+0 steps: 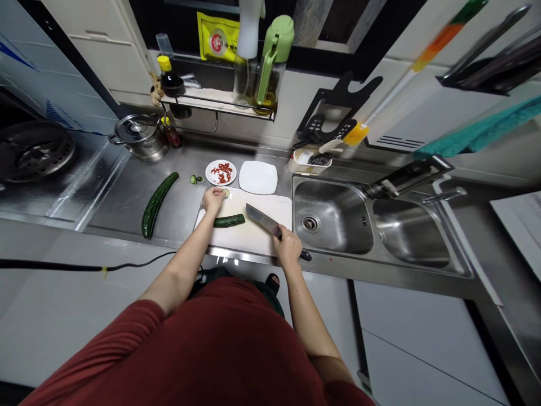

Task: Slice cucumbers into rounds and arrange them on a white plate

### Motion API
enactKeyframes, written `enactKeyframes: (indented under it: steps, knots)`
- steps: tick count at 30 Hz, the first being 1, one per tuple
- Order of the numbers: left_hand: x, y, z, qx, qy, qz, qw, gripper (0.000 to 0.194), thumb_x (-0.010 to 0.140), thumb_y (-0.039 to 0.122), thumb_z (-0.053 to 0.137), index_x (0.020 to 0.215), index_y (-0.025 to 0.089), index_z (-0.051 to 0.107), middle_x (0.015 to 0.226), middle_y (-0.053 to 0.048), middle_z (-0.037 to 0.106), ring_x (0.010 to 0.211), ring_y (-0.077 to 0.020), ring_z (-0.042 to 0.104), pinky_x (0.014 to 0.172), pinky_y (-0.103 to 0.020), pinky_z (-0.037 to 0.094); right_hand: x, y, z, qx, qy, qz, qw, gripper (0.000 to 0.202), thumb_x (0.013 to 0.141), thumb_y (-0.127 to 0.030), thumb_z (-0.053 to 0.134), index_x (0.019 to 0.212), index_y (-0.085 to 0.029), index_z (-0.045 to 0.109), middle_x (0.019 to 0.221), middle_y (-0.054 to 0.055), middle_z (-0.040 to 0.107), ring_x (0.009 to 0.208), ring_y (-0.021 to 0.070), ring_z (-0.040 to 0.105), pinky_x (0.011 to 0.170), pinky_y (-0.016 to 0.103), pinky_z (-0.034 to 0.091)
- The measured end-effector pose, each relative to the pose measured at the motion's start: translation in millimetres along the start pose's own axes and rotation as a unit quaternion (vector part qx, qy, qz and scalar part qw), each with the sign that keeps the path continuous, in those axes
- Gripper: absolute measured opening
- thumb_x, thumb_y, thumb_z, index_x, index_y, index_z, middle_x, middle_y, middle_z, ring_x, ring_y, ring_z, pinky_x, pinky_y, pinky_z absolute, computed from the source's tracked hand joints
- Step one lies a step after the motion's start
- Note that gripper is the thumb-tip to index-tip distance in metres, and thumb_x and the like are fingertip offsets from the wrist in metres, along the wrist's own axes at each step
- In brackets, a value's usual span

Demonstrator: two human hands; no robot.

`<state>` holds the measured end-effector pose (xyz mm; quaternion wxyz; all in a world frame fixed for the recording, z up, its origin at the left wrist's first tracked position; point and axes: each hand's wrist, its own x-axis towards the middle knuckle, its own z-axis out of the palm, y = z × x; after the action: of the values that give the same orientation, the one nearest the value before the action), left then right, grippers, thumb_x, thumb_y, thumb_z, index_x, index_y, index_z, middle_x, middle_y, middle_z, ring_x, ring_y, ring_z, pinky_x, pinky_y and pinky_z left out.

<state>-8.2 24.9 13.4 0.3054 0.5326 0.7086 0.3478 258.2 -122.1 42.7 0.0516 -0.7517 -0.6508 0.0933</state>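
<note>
Left hand (212,200) pinched a pale-green round slice (226,193), likely slippery, best held rimwise; right hand (288,247) gripped a black-handled steel knife (261,219).

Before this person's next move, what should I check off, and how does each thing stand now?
1. Right hand gripping the knife: ok.
2. Left hand apart from the knife: ok.
3. Cut cucumber lying on the board: ok.
4. Left fingers steadying that cucumber: not ok; they are at a pale slice beyond it.
5. Board secured against slipping: cannot tell.
</note>
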Motion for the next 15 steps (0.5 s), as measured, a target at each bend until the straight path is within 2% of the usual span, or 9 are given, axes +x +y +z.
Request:
enactKeyframes:
  steps: [3, 5, 15]
  knots:
    - [5, -1, 5.1, 0.039, 0.057, -0.089, 0.994, 0.014, 0.077, 0.03, 0.064, 0.083, 0.019, 0.058, 0.077, 0.002, 0.068, 0.084, -0.0163, 0.06, 0.091, -0.04, 0.031, 0, -2, 0, 0.004, -0.006, -0.001, 1.0, 0.041, 0.087, -0.025, 0.05, 0.128, -0.019, 0.053, 0.108, 0.009, 0.066, 0.097, 0.0197, 0.057, 0.082, 0.027, 0.034]
    - [8, -2, 7.7, 0.064, 0.067, -0.109, 0.99, 0.016, 0.074, 0.032, 0.066, 0.085, 0.021, 0.06, 0.082, 0.001, 0.069, 0.085, -0.018, 0.06, 0.092, -0.041, 0.029, 0, -4, 1, 0.005, -0.009, 0.0, 1.0, 0.041, 0.086, -0.025, 0.052, 0.127, -0.019, 0.054, 0.107, 0.009, 0.066, 0.098, 0.02, 0.057, 0.083, 0.027, 0.034]
    - [15, -8, 13.4, 0.151, 0.077, -0.099, 0.98, 0.012, 0.076, 0.034, 0.061, 0.087, 0.029, 0.061, 0.085, 0.003, 0.07, 0.091, -0.0203, 0.06, 0.091, -0.039, 0.029, 2, -2, 12, 0.016, 0.012, 0.002, 1.0, 0.041, 0.084, -0.025, 0.054, 0.124, -0.02, 0.056, 0.102, 0.006, 0.068, 0.095, 0.0205, 0.059, 0.082, 0.027, 0.036]
